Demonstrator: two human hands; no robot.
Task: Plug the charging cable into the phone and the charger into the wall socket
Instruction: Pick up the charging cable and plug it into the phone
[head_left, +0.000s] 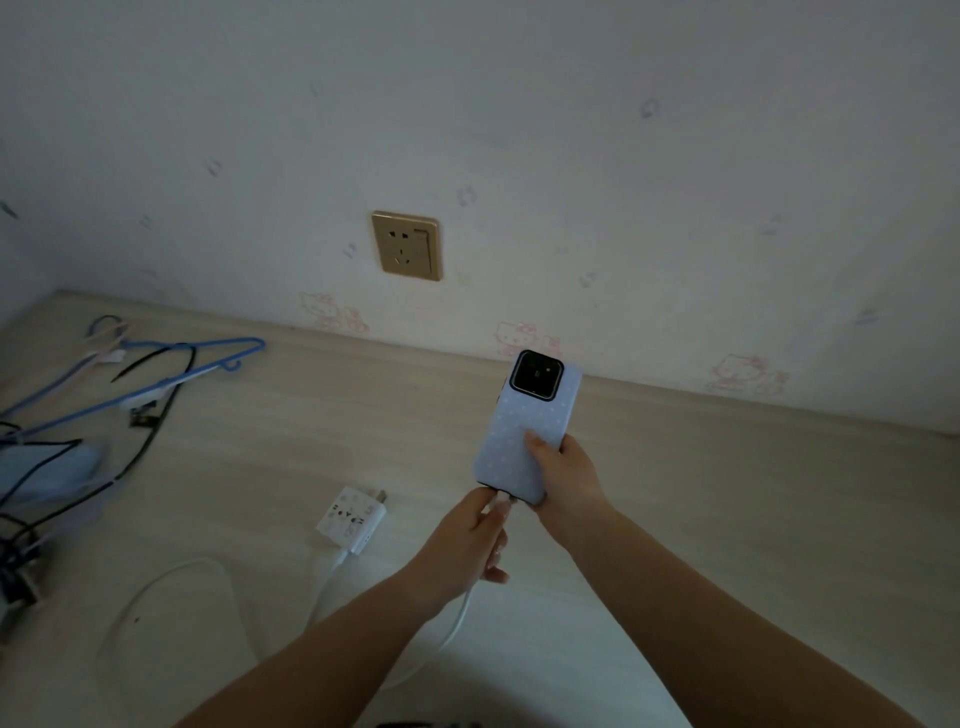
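A phone (524, 421) in a pale blue dotted case is held back-up above the desk, its black camera block toward the wall. My right hand (563, 475) grips its lower end. My left hand (470, 540) pinches the white cable plug (503, 501) right at the phone's bottom edge; I cannot tell how deep it sits. The white cable (171, 577) loops over the desk to the white charger (352, 517), which lies flat with its prongs pointing to the wall. A gold wall socket (407, 245) sits on the wall above the desk, with nothing in it.
The pale wooden desk (727, 493) meets a white wall with pink cartoon stickers. At the left lie blue hangers (171, 358), black cords (150, 431) and a blue bundle (47, 470).
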